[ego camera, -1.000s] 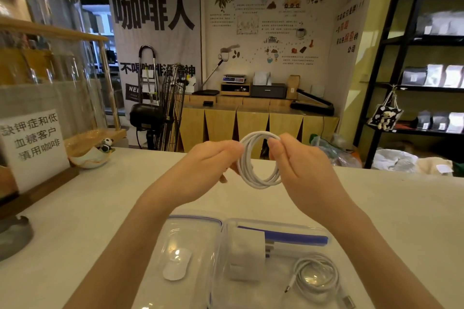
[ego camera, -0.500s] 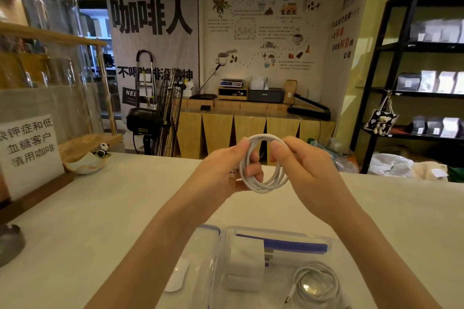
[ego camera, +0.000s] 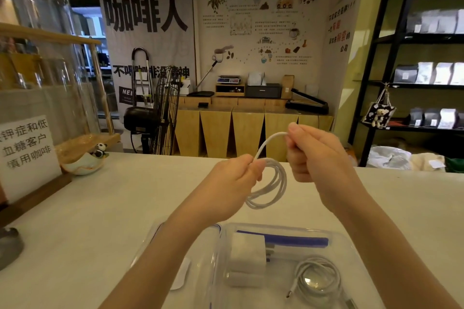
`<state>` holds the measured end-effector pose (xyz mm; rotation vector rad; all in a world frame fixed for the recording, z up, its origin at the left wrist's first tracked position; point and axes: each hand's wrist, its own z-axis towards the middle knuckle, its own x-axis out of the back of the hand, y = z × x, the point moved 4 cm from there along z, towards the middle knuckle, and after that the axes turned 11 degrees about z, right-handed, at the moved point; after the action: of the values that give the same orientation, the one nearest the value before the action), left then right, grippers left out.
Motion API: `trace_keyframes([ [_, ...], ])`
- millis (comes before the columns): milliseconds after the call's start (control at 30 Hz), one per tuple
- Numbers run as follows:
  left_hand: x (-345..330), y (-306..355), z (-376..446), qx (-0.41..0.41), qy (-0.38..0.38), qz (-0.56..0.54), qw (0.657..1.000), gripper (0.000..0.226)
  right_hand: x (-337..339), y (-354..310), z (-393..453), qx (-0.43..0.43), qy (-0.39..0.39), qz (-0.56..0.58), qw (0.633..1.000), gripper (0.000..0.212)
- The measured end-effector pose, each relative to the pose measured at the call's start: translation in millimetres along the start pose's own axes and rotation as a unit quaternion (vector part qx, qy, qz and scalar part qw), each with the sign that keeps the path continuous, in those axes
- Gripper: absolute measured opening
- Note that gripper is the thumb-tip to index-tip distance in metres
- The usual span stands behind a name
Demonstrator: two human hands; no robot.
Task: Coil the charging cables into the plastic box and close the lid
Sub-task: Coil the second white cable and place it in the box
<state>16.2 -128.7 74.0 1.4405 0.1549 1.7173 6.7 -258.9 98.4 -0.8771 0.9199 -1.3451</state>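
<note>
A white charging cable (ego camera: 272,184) hangs in loose loops above the counter. My left hand (ego camera: 233,180) pinches the top of the coil. My right hand (ego camera: 311,155) is closed on the cable's free end, pulled up and to the right. Below, a clear plastic box (ego camera: 351,248) with a blue-edged rim holds a white charger block (ego camera: 247,251) and a second coiled white cable (ego camera: 317,280). The clear lid (ego camera: 160,246) lies open to the box's left, partly hidden by my left forearm.
A white sign with Chinese text (ego camera: 26,150) stands at the left on a wooden base, with a small bowl holding a panda figure (ego camera: 86,158) behind it. A grey dish (ego camera: 10,246) sits at the left edge. Black shelving (ego camera: 416,83) stands at the right.
The tight coil held between both hands has loosened and dropped lower. My right hand has pulled one end of the cable up and away to the right.
</note>
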Motion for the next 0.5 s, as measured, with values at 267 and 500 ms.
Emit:
trace_keyframes([
  [267, 12, -3, 1, 0.045, 0.019, -0.185, 0.981, 0.037, -17, -15, -16, 0.022, -0.117, 0.049, 0.992, 0.027],
  [500, 13, -4, 0, 0.025, 0.088, -0.13, 0.987, 0.043, -22, -14, -17, 0.074, -0.15, -0.065, 0.984, 0.018],
])
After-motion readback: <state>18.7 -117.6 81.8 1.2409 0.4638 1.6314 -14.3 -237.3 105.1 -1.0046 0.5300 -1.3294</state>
